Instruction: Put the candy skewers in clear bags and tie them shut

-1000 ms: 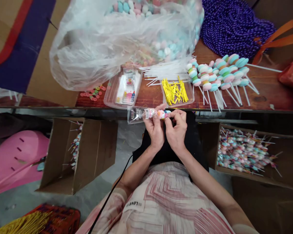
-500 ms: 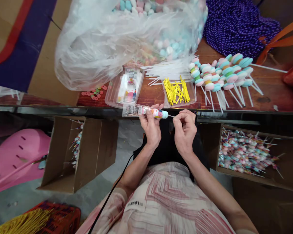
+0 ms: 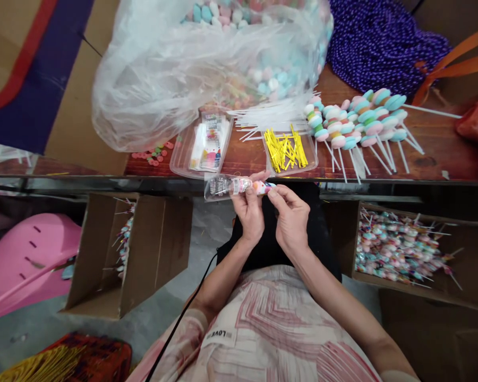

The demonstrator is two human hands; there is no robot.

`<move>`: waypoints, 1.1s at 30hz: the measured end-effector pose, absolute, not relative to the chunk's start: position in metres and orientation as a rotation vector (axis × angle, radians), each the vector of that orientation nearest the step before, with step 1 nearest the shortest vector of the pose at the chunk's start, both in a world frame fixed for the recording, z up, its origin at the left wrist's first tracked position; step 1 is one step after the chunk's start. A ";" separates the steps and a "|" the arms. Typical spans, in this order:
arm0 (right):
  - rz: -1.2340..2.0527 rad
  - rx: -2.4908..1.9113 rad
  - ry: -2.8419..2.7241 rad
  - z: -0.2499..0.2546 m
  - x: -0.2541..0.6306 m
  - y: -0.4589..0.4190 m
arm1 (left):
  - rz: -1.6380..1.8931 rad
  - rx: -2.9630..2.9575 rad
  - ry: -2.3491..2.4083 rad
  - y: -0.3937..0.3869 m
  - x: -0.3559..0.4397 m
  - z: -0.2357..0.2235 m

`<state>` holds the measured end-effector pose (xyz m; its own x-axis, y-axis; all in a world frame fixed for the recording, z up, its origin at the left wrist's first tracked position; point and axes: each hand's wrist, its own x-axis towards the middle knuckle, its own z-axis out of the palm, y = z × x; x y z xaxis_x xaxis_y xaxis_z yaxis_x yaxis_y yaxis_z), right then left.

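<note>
My left hand (image 3: 248, 211) grips a candy skewer in a clear printed sleeve (image 3: 228, 186), held level just below the table edge. My right hand (image 3: 290, 216) pinches the sleeve's open end beside the last candy. Right above my hands, a clear tray of yellow twist ties (image 3: 286, 149) sits on the wooden table (image 3: 442, 154). A second clear tray with printed sleeves (image 3: 207, 143) lies to its left. Several unwrapped pastel candy skewers (image 3: 356, 125) lie fanned out at the right.
A big clear plastic bag of pastel candies (image 3: 207, 63) and white sticks (image 3: 271, 114) fill the table's back. Purple beads (image 3: 382, 45) lie far right. A cardboard box of wrapped skewers (image 3: 398, 246) stands at my right, another box (image 3: 135, 249) at my left, beside a pink chair (image 3: 27, 260).
My right hand, which had drawn away to the right half a second ago, has come back to the end of the sleeve. The left hand keeps holding the sleeved skewer.
</note>
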<state>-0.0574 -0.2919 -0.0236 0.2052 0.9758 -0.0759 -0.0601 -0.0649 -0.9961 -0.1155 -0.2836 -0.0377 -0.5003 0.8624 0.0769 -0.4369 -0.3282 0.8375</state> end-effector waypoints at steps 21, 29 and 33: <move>0.417 -1.437 -1.932 -0.024 -0.006 -0.297 | 1.668 0.319 1.090 -0.273 -0.141 -0.014; 0.661 -1.259 -1.807 -0.031 -0.019 -0.301 | 1.470 0.306 1.029 -0.270 -0.140 -0.014; 0.589 -1.261 -1.761 -0.032 -0.028 -0.297 | 1.442 0.333 0.985 -0.272 -0.140 -0.014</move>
